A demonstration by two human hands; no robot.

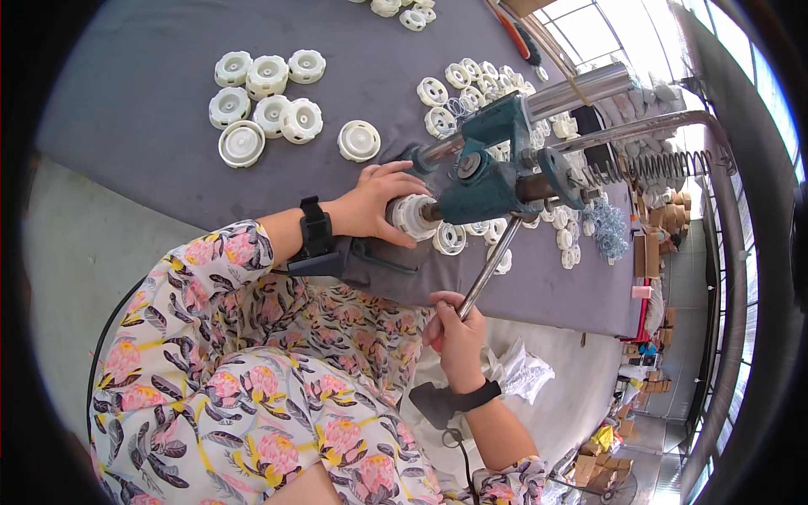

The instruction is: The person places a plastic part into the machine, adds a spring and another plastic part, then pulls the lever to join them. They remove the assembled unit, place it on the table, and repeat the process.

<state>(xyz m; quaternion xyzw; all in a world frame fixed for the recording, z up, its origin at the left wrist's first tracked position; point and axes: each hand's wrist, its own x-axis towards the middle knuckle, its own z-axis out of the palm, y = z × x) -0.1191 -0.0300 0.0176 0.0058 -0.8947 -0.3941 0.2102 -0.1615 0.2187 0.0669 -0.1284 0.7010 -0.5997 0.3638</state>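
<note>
A green hand press [484, 189] with a steel column stands on the grey-covered table. Under its ram sits a white round plastic part [412, 217], with the ram's tip against it. My left hand [374, 202] is curled around that part, thumb on the near side and fingers on the far side. Lower down, my right hand [454, 330] is wrapped round the end of the press's metal lever [492, 269]. Just beyond my left hand, a single white round part [359, 140] lies on the cloth.
Several white round parts [268, 77] lie grouped at the far left. More white rings [471, 80] are spread behind the press, with a heap of metal wire clips [612, 231] to the right. A coil spring [665, 166] extends from the press. Cardboard boxes [602, 471] stand on the floor.
</note>
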